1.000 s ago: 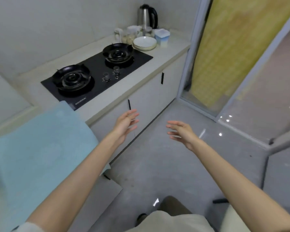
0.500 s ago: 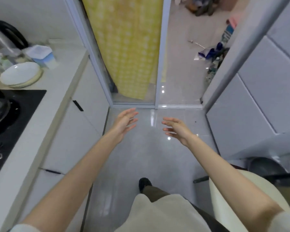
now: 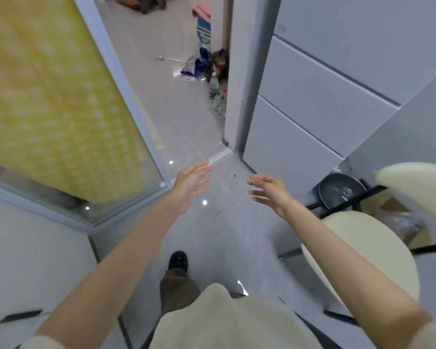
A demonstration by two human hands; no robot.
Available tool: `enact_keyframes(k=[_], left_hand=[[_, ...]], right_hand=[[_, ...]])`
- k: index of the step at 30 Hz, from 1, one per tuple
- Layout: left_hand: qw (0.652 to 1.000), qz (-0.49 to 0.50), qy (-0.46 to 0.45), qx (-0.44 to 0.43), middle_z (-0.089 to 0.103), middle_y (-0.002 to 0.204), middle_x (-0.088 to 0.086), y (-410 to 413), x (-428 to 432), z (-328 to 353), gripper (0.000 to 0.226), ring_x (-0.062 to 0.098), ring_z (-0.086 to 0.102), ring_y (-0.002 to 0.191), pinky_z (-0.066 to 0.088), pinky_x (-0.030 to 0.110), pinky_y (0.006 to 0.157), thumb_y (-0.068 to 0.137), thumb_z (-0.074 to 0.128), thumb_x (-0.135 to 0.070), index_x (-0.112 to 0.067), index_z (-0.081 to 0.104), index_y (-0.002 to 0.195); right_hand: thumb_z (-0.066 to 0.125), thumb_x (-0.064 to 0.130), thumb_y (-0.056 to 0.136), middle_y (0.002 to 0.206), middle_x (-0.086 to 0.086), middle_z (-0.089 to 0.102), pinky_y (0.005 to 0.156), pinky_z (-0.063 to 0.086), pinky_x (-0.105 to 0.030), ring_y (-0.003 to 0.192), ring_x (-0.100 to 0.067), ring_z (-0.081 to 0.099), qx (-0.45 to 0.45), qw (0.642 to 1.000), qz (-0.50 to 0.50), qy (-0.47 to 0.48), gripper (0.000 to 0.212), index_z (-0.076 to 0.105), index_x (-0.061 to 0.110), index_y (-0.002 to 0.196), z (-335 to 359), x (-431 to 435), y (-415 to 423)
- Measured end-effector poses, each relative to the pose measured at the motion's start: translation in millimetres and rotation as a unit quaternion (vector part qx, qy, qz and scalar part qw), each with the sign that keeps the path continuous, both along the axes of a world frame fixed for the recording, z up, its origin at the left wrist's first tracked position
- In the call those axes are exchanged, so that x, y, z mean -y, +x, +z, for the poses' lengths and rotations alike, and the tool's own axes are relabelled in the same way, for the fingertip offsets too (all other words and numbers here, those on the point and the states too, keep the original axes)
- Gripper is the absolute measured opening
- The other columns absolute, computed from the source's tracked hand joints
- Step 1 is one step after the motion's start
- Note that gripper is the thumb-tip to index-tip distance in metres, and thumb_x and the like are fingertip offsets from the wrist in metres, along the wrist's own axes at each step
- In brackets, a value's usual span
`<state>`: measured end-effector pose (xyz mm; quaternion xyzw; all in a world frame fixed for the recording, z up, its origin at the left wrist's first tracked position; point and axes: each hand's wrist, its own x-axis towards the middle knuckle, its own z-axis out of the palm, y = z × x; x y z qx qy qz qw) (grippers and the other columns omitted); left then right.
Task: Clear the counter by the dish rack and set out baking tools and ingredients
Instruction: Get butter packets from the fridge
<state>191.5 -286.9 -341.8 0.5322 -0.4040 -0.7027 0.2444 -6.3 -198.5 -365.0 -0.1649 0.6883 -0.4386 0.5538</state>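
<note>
The left hand [image 3: 191, 183] and the right hand [image 3: 268, 191] reach out in front, side by side but apart, above the floor [image 3: 219, 235]. Both have fingers spread and nearly straight, and both hold nothing.

No tabletop, dish rack or baking things show here, so I cannot tell where they are or how they look. I think the job has hardly begun. The clearing and the setting out both seem left to do.

On the left hangs a yellow curtain [image 3: 48, 96]. On the right is a pale chair [image 3: 363, 248], with a dark pan [image 3: 337, 192] just behind it and grey drawers [image 3: 312, 96] farther off.
</note>
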Motion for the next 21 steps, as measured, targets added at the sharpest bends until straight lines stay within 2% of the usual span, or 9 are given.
enact_keyframes(k=[2, 5, 9, 14, 18, 21], left_hand=[[0.999, -0.042, 0.000, -0.002, 0.064, 0.121, -0.004, -11, 35, -3, 0.025, 0.016, 0.062, 0.107, 0.050, 0.024, 0.078, 0.096, 0.050, -0.013, -0.023, 0.059, 0.117], [0.994, -0.106, -0.005, -0.007, 0.062, 0.124, -0.001, -30, 84, 2, 0.025, 0.018, 0.061, 0.107, 0.050, 0.027, 0.084, 0.096, 0.051, -0.013, -0.022, 0.059, 0.118], [0.982, -0.187, -0.024, -0.026, 0.060, 0.126, 0.001, -62, 139, 18, 0.029, 0.018, 0.060, 0.107, 0.047, 0.032, 0.096, 0.094, 0.055, -0.015, -0.020, 0.056, 0.123], [0.975, -0.217, -0.014, -0.049, 0.060, 0.126, -0.001, -116, 194, 32, 0.036, 0.020, 0.059, 0.109, 0.048, 0.030, 0.089, 0.096, 0.053, -0.014, -0.018, 0.051, 0.131], [0.969, -0.237, -0.024, -0.069, 0.059, 0.129, -0.001, -168, 240, 33, 0.039, 0.021, 0.058, 0.115, 0.046, 0.036, 0.101, 0.096, 0.053, -0.015, -0.019, 0.049, 0.134], [0.965, -0.247, -0.045, -0.076, 0.058, 0.131, -0.002, -216, 277, 34, 0.040, 0.020, 0.058, 0.116, 0.044, 0.036, 0.103, 0.095, 0.053, -0.017, -0.022, 0.048, 0.135]], right_hand=[[0.057, 0.009, 0.093, 0.109, -0.004, 0.063, 0.085, 0.053, -0.031, 0.078, -0.018, 0.061, 0.000, 0.999, -0.048, -0.006, 0.016, 0.063, 0.017, 0.105, 2, 15, -1], [0.059, 0.009, 0.092, 0.104, -0.003, 0.062, 0.082, 0.053, -0.029, 0.077, -0.017, 0.061, 0.002, 0.992, -0.125, -0.014, 0.020, 0.061, 0.015, 0.111, 7, 35, -3], [0.059, 0.009, 0.092, 0.111, -0.004, 0.062, 0.081, 0.053, -0.029, 0.080, -0.018, 0.061, -0.003, 0.975, -0.220, -0.030, 0.019, 0.061, 0.018, 0.108, 18, 57, -10], [0.060, 0.009, 0.092, 0.114, -0.003, 0.063, 0.077, 0.054, -0.026, 0.085, -0.018, 0.062, -0.026, 0.953, -0.299, -0.043, 0.021, 0.063, 0.018, 0.111, 34, 83, -33], [0.059, 0.011, 0.093, 0.115, -0.003, 0.063, 0.077, 0.053, -0.025, 0.091, -0.020, 0.061, -0.058, 0.940, -0.331, -0.055, 0.022, 0.063, 0.017, 0.113, 40, 111, -67], [0.060, 0.013, 0.093, 0.114, -0.002, 0.063, 0.075, 0.054, -0.024, 0.088, -0.017, 0.061, -0.078, 0.934, -0.342, -0.063, 0.023, 0.062, 0.017, 0.115, 39, 142, -105]])
